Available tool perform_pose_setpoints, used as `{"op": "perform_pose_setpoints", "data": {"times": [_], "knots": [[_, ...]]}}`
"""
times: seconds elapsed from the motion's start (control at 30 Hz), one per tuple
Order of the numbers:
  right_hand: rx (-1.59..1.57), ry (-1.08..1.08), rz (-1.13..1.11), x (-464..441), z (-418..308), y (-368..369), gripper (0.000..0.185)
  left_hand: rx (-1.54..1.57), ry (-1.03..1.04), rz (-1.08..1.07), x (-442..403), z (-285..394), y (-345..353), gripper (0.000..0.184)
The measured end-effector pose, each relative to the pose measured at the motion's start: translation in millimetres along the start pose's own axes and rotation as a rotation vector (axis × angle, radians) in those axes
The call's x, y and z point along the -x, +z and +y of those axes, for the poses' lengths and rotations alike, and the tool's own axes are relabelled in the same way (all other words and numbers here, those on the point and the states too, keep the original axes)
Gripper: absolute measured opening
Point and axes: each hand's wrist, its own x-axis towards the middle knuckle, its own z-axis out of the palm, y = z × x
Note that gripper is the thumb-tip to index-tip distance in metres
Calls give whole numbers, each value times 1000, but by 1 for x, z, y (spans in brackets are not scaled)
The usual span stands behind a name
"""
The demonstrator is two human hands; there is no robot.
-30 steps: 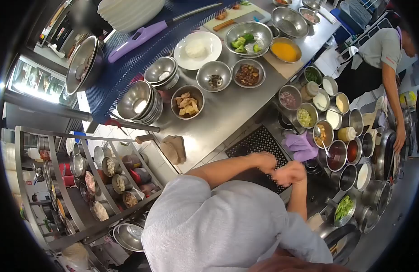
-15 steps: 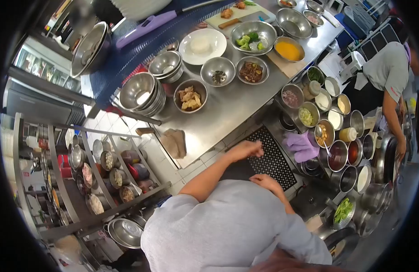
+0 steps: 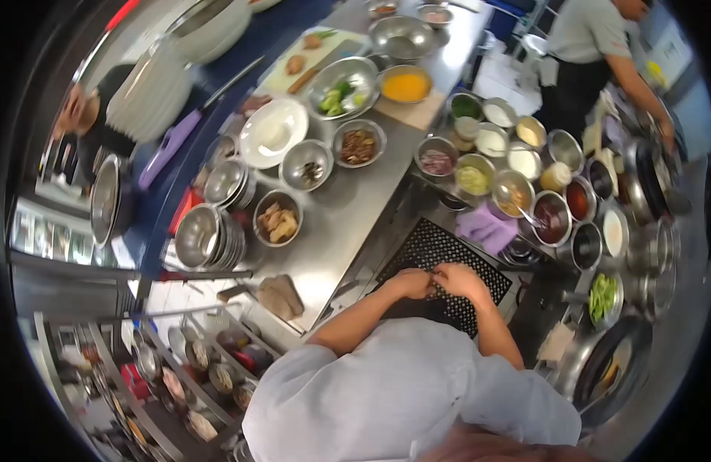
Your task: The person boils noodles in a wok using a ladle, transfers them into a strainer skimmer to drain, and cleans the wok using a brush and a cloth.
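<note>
My left hand (image 3: 415,284) and my right hand (image 3: 458,280) meet in front of my body, above the black perforated floor mat (image 3: 419,250). The fingers of both are curled in and touch at the tips. Whether something small lies between them I cannot make out. Nearest to my right hand, a purple cloth (image 3: 486,229) hangs at the edge of the seasoning station. Left of my hands stands the steel worktable (image 3: 332,223), with a bowl of pale meat pieces (image 3: 278,219) and a folded brown cloth (image 3: 280,297) near its edge.
Bowls of broccoli (image 3: 342,96), beaten egg (image 3: 405,83) and brown meat (image 3: 358,146) stand beside a white plate (image 3: 274,132). Stacked steel bowls (image 3: 209,237) line the left. At right are many ingredient pots (image 3: 552,218), a wok (image 3: 609,373) and a co-worker (image 3: 602,61).
My hands have come together from apart. The view has turned, so the worktable sits farther left and lower. A second person now shows at the upper left; the co-worker at right stands higher in view.
</note>
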Motion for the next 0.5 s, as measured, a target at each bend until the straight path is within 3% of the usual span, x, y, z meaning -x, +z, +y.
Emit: {"op": "perform_pose_setpoints", "data": {"times": [0.07,0.13,0.2,0.27,0.3,0.33,0.37,0.43,0.5], "knots": [[-20,6,-47,31,-7,-12,34,91,-15,87,-4,-8,15,36],[-148,100,198,96,3,-22,33,171,4,82,-16,-2,32,37],[-174,96,506,148,15,-30,33,-39,-48,-111,-25,7,38,37],[-156,479,668,226,2,-65,35,-84,-18,-190,-32,30,36,38],[-93,456,959,271,41,-47,40,-117,10,-266,-34,42,37,38],[-62,729,1140,321,52,-48,44,-7,28,-235,-38,54,39,40],[408,888,1254,380,90,-34,52,-61,87,-288,-50,62,45,40],[480,1423,1249,450,66,-37,60,158,209,-267,-72,76,67,42],[163,1617,1182,495,92,-16,67,40,245,-368,-85,106,67,41]]}}
